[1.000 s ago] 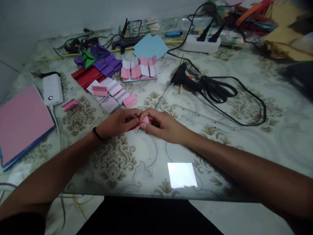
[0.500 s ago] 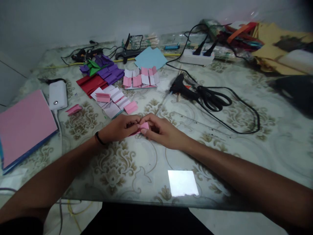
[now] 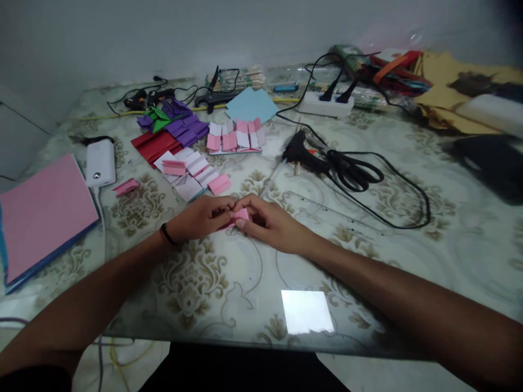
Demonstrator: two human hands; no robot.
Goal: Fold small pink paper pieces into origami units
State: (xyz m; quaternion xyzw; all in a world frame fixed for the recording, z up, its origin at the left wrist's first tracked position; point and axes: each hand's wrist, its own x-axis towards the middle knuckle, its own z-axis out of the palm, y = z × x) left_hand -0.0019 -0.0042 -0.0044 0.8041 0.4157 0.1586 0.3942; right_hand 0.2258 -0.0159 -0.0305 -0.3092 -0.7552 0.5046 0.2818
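Between my two hands is a small folded piece of pink paper (image 3: 242, 214), low over the table. My left hand (image 3: 206, 216) pinches its left part, and my right hand (image 3: 272, 222) grips its right end with thumb and fingers. Fingers cover much of the paper. Just beyond my left hand lie white and pink folded papers (image 3: 190, 169). A single pink folded strip (image 3: 126, 187) sits further left. Behind are red folded papers (image 3: 156, 146), purple folded papers (image 3: 187, 128) and a block of pink-and-white folded papers (image 3: 236, 136).
A black glue gun (image 3: 304, 152) with its coiled cord lies right of centre, near a clear ruler (image 3: 335, 212). To the left are a white power bank (image 3: 100, 163) and pink sheets (image 3: 44, 212). A power strip (image 3: 324, 103) and light-blue paper (image 3: 251, 105) are at the back.
The whole view has shifted slightly, so things appear a little lower. Both hands keep their hold on the pink paper, with hardly any finger movement.
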